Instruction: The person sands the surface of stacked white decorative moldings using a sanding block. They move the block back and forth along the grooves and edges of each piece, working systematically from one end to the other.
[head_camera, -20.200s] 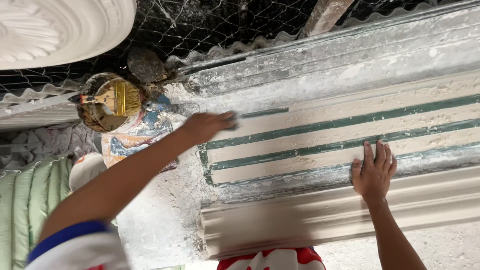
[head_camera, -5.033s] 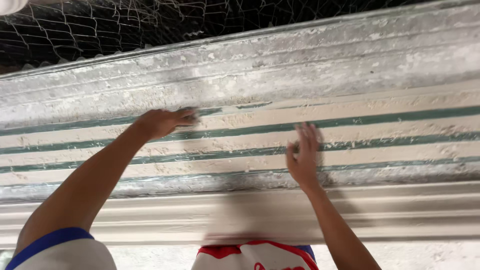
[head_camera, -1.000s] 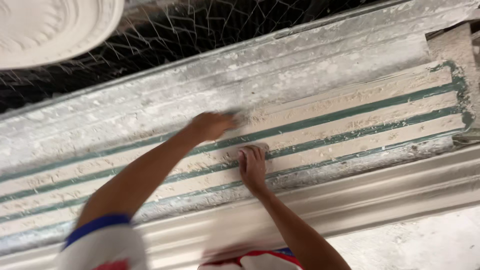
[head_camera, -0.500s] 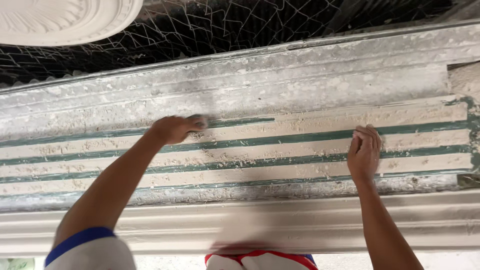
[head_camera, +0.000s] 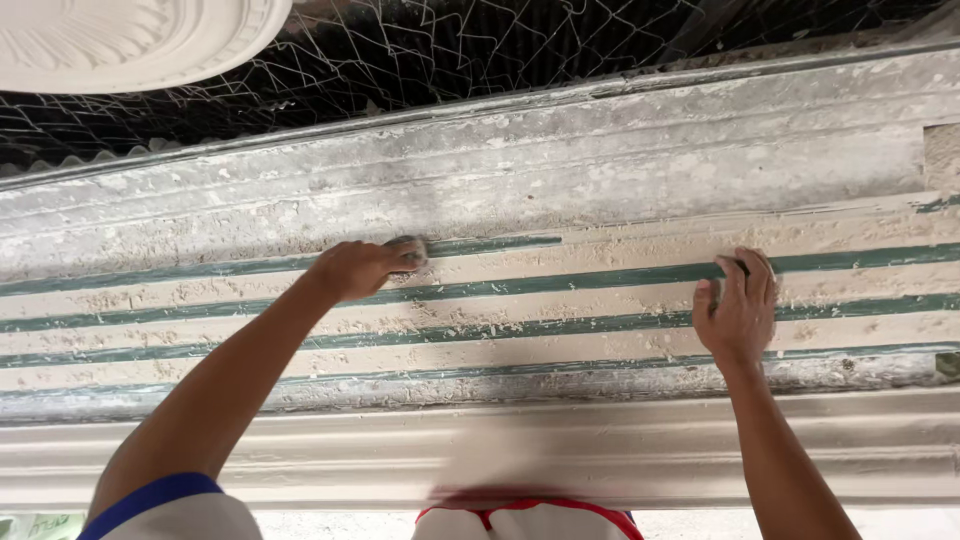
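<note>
A long plaster cornice mould (head_camera: 560, 320) with cream bands and green strips runs across the whole view, crusted with white plaster. My left hand (head_camera: 358, 268) is closed on a small grey pad or sponge (head_camera: 408, 244) pressed against the upper green strip. My right hand (head_camera: 738, 305) rests flat on the middle bands farther right, fingers together and pointing up. Both forearms reach up from the bottom of the view.
A white cast cornice length (head_camera: 600, 450) lies along the near side of the mould. Wire mesh (head_camera: 480, 50) covers the dark area behind. A round white plaster ceiling rose (head_camera: 130, 35) sits at the top left. A red and white garment edge (head_camera: 530, 520) shows at the bottom.
Over the last second my right hand slid from the middle of the mould out to the right. My left hand stayed on the upper green strip, shifting slightly.
</note>
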